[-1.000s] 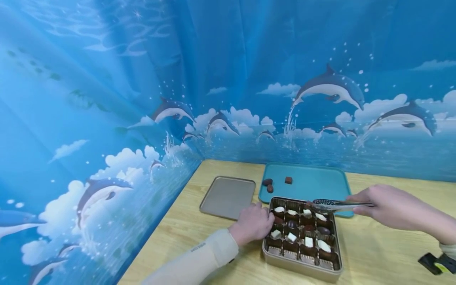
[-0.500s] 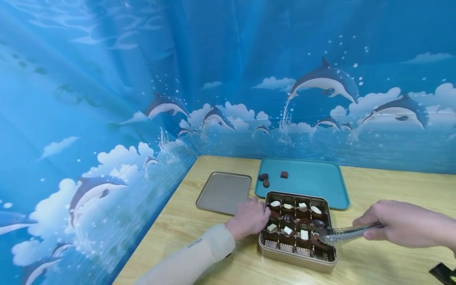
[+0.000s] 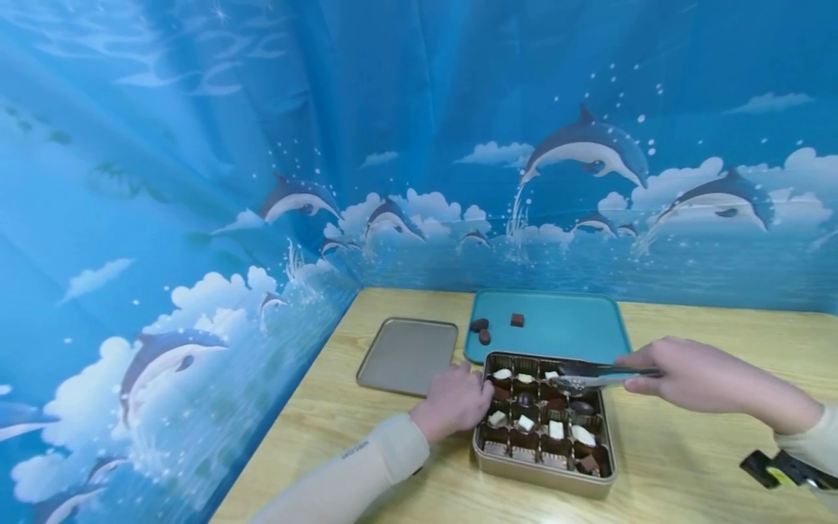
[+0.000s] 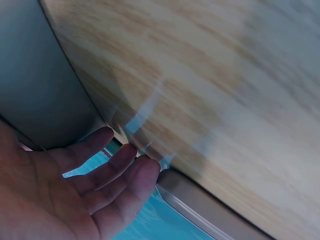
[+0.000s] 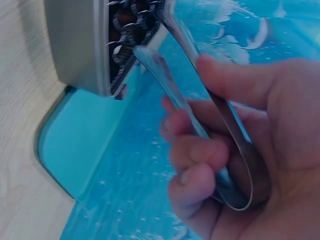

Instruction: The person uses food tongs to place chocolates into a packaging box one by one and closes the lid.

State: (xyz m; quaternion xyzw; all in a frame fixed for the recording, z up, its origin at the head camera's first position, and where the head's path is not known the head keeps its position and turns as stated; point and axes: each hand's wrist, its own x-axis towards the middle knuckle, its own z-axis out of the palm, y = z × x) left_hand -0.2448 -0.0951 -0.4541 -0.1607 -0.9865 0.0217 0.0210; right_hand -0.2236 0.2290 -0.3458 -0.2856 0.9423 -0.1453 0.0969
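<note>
A rectangular metal tin (image 3: 540, 477) with a divided brown insert holds white and dark chocolates. My left hand (image 3: 454, 400) rests against its left side; in the left wrist view the left fingers (image 4: 125, 192) are loosely extended at the tin's edge. My right hand (image 3: 697, 371) grips metal tongs (image 3: 605, 374), whose tips hover over the tin's back right compartments and hide part of them. In the right wrist view the arms of the tongs (image 5: 167, 90) stand apart, with no chocolate seen between them. A square brown chocolate (image 3: 588, 464) lies tilted in the front right compartment.
Behind the tin lies a teal tray (image 3: 576, 324) bearing a square chocolate (image 3: 517, 320) and two rounded ones (image 3: 484, 337) at its left end. A flat grey-brown lid (image 3: 409, 356) lies to the left. A dolphin-print curtain (image 3: 393, 145) borders the wooden table (image 3: 707, 451).
My right hand has moved the tongs from the front right compartment back to the tin's rear, leaving the square brown chocolate in that front compartment. My left hand stays at the tin's side.
</note>
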